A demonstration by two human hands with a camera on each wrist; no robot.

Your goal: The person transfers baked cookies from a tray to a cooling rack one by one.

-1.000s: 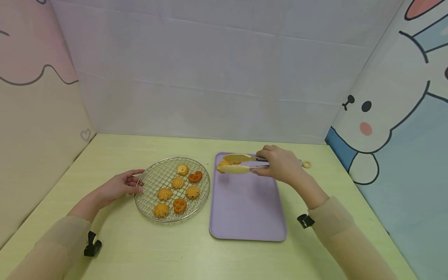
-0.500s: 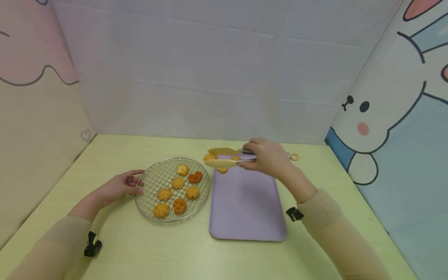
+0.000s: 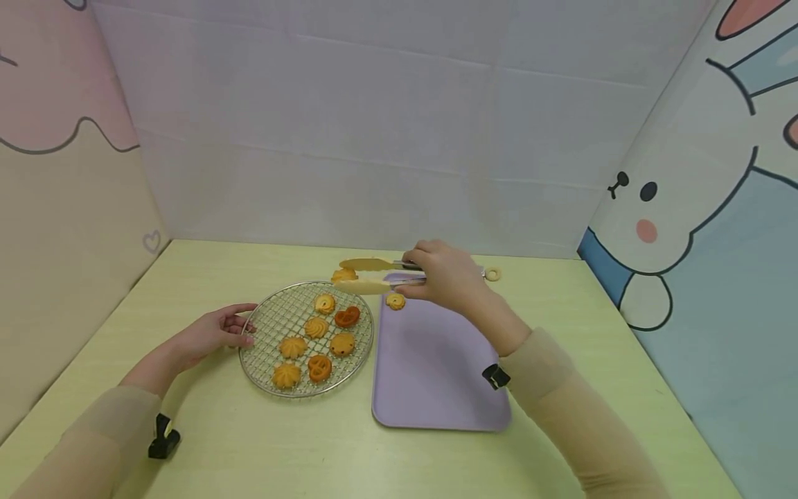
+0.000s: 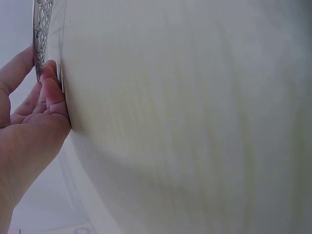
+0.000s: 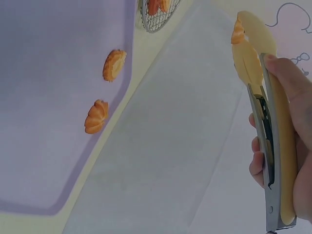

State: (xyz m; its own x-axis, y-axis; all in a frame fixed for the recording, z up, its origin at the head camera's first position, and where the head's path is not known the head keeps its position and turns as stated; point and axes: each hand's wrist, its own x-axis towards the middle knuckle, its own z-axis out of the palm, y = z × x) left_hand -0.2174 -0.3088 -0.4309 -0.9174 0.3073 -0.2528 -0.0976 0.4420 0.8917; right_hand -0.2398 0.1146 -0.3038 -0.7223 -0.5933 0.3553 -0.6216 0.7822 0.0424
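Note:
My left hand (image 3: pixel 212 331) pinches the left rim of a round wire cooling rack (image 3: pixel 269 317), thumb on one side and fingers on the other in the left wrist view. Several cookies and two small pretzels (image 3: pixel 321 369) lie on the rack. My right hand (image 3: pixel 444 278) grips metal tongs with cream-coloured tips (image 3: pixel 368 286). Between those tips a fluted cookie (image 5: pixel 237 33) is held, above the rack's far edge. Two cookies (image 5: pixel 114 65) sit on the lilac tray (image 3: pixel 436 374) in the right wrist view; in the head view one of them is hidden behind the tongs and hand.
The rack and tray stand side by side on a pale yellow table (image 3: pixel 287 443). A white wall (image 3: pixel 374 138) closes off the back. Printed cartoon panels (image 3: pixel 704 208) rise at both sides.
My right hand has carried the tongs and the cookie left, from over the tray's far left corner to the rack's far edge. My left hand has stayed on the rim.

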